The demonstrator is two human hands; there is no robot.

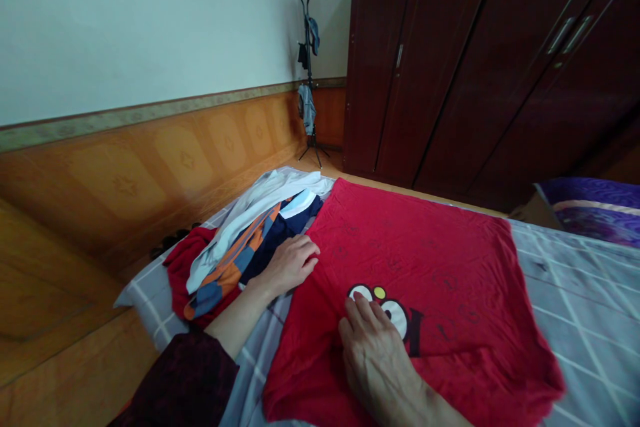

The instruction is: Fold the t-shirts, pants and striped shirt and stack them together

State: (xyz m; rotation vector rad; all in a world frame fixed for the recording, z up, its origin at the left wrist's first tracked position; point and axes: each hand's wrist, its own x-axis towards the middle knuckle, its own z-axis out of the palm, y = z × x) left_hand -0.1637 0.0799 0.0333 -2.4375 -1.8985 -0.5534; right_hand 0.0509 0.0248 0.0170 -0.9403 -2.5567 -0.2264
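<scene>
Having red shirt (415, 260) flat beside the pile (245, 247), our left hand (289, 265) touches its edge, right hand (377, 357) lies on it, fingers together.

Your spread shirt (425, 240): red, with white and black cartoon eyes.
Your patterned shirt (235, 273): navy, orange and blue-grey blocks.
Your bedsheet (590, 280): grey, white checks.
Your wardrobe (440, 67): dark reddish brown.

You face a red T-shirt (430, 247) of soft, matt cloth, its printed cartoon eyes (383, 307) smoother with a faint sheen. The bed sheet (585, 307) is matt woven cloth. Your wardrobe (430, 60) is glossy dark wood, with metal handles (563, 35). The wall panelling (150, 173) looks like smooth, varnished wood.
</scene>
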